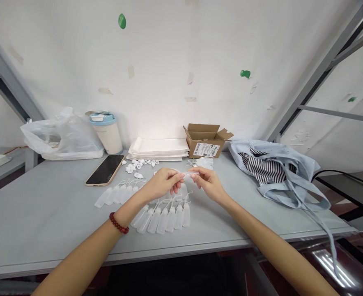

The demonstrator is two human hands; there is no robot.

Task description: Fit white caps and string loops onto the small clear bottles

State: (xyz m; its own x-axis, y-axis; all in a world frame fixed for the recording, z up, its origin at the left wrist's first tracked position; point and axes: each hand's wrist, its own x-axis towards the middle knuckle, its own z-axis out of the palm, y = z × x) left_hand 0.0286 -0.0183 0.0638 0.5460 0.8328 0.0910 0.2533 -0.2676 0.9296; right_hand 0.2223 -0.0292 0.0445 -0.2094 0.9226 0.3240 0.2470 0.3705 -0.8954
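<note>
My left hand (166,181) and my right hand (208,183) meet above the middle of the table, both with thumb and fingers pinched. Between the fingertips spans a small clear plastic tube (191,173). Its right end is in my right fingers; the left end, whitish, meets my left thumb and finger, and what exactly is gripped there is too small to tell. Below the hands lies a row of translucent squeeze bottles (163,220) with thin bent spouts. More such bottles (115,194) lie left of my left forearm, and others are partly hidden behind my left hand.
White caps (135,165) are scattered behind the bottles, near a phone (105,170). Small clear parts (204,163) lie before an open cardboard box (204,146). White padded envelopes (159,149), a tumbler (107,133) and a plastic bag (64,137) stand leftward; a blue cloth bag (280,164) lies right.
</note>
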